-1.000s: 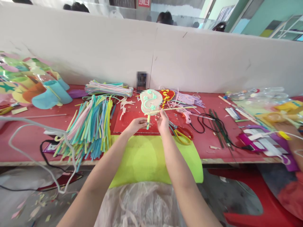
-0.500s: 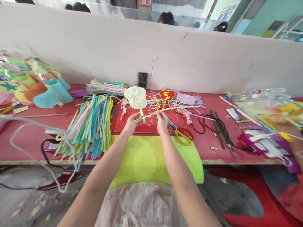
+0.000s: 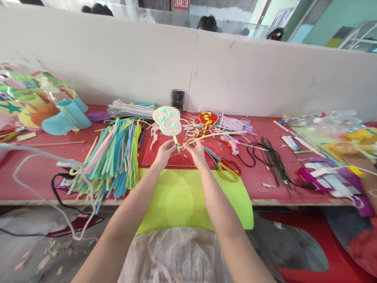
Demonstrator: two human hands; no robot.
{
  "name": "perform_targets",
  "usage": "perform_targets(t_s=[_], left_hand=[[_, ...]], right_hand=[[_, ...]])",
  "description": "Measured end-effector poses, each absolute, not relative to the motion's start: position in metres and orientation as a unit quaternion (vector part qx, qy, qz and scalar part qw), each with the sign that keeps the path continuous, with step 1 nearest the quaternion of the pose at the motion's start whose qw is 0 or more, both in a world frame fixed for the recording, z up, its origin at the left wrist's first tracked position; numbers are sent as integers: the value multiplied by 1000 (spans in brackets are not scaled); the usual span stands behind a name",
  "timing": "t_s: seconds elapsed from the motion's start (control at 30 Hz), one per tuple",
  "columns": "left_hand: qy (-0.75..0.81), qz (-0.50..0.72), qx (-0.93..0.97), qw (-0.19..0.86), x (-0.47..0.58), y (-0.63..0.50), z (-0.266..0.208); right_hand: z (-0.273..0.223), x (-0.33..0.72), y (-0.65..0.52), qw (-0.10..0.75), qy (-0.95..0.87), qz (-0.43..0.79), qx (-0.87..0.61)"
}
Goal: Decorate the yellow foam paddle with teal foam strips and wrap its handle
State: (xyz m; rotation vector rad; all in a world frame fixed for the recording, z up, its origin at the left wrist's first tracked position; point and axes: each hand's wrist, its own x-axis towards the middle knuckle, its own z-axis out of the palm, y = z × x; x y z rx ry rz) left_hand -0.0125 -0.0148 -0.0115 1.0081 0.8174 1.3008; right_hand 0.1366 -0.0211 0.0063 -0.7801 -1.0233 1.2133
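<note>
My left hand [image 3: 167, 151] is closed on the short handle of a fan-shaped craft piece [image 3: 168, 120], which has a cream face with mint-green curls and stands upright. The handle is pale yellow with a green tip. In my right hand [image 3: 194, 149] a long pale-yellow pipe cleaner [image 3: 219, 135] is pinched near one end; the rest of it arcs off to the right. Both hands are close together above a red board [image 3: 153, 157]. A red and yellow fan-shaped piece [image 3: 207, 119] lies just behind them. Scissors [image 3: 226, 167] with red and yellow handles rest right of my right hand.
A thick bundle of coloured pipe cleaners [image 3: 113, 157] lies on the left. To the right are a pink glue gun [image 3: 233, 146] with a black cord and dark green sticks [image 3: 272, 161]. A yellow-green sheet [image 3: 188, 200] hangs over the table's front edge. A white partition [image 3: 118, 59] stands behind.
My right hand has moved left along the pipe cleaner, closer to its end and to my left hand. The pipe cleaner now bends more. The cream piece has shifted slightly left.
</note>
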Motion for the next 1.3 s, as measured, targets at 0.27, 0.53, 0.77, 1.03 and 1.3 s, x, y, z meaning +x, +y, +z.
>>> perform_targets(t_s=[0.27,0.53,0.77,1.03,1.3], left_hand=[[357,561,444,600,-11,-13,-16],[373,568,444,584,-14,-12,-16],[369,573,443,582,-15,-10,-17],[364,570,446,586,-13,-9,-20],[339,568,434,611,-11,-12,-18]], right_hand=[[1,131,-21,617,-481,516,-349],[6,136,-27,584,-526,499,-365],[3,137,-22,604,-462,562,-326],[-5,140,-15,622,-451,542,-340],[-7,137,-15,615,-468,537,-338]])
